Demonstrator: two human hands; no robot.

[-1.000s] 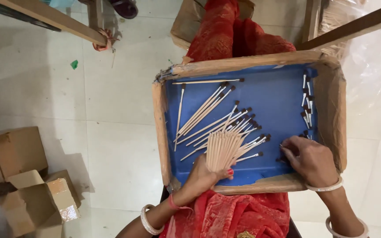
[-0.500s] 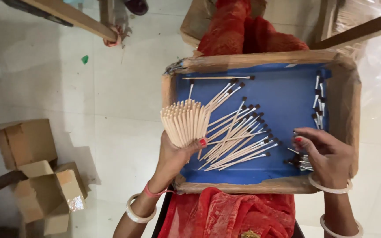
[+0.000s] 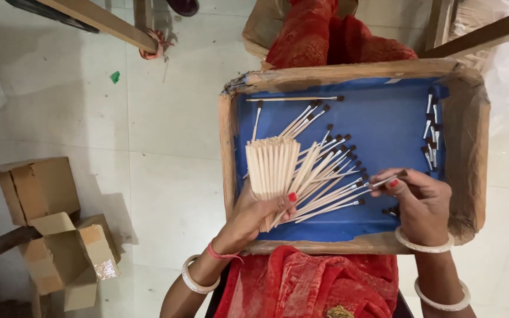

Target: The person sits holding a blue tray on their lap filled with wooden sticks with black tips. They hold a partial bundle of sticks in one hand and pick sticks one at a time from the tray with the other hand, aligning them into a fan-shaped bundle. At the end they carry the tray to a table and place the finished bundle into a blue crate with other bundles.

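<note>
the left hand (image 3: 253,215) has its fingers closed around one thick bundle of sticks (image 3: 271,171) over the left part of the blue tray (image 3: 384,121). the right hand (image 3: 420,203) pinches one dark-tipped stick (image 3: 384,181) near the tray's right side. two open cardboard boxes (image 3: 48,218) stand far left of the tray.

Left hand (image 3: 253,213) raised, fingers curled in a closed grip, thumb pressed across the front. Right hand (image 3: 420,203) lower, palm down, thumb and forefinger pinched together. Both forearms reach forward, wrists bangled.
</note>
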